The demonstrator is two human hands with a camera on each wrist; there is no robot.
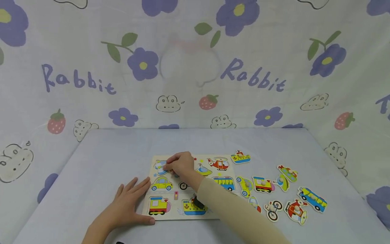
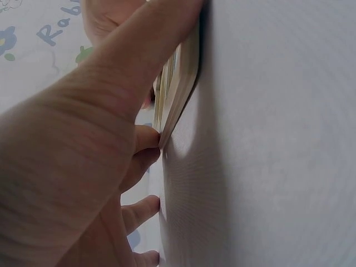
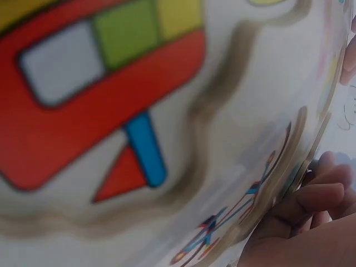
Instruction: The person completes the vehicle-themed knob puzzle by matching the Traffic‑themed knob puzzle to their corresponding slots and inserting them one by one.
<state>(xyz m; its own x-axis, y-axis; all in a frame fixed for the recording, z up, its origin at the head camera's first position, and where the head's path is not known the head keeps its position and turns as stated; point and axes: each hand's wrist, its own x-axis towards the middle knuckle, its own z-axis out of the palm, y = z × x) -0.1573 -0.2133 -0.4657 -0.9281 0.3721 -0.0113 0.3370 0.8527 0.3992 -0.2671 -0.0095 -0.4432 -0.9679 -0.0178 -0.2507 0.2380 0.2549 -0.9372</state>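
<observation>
The flat wooden puzzle board (image 1: 177,217) lies on the table, printed with vehicles such as a yellow car (image 1: 161,184) and a train (image 1: 158,206). At its far left corner my right hand (image 1: 182,166) pinches a blue-and-yellow puzzle piece (image 1: 159,166) between thumb and fingers; the fingertips hide part of it. My left hand (image 1: 129,201) is spread at the board's left side, fingertips at the left edge and thumb by the near left corner. In the right wrist view, curled fingers of my right hand (image 3: 306,211) are close to the board surface.
Loose knobbed pieces lie right of the board: a ship (image 1: 240,157), car (image 1: 244,186), train (image 1: 263,185), bicycle (image 1: 273,210), helicopter (image 1: 296,211), bus (image 1: 312,199) and others. My right sleeve (image 1: 234,210) crosses the board and partly covers one piece. Printed cloth hangs behind.
</observation>
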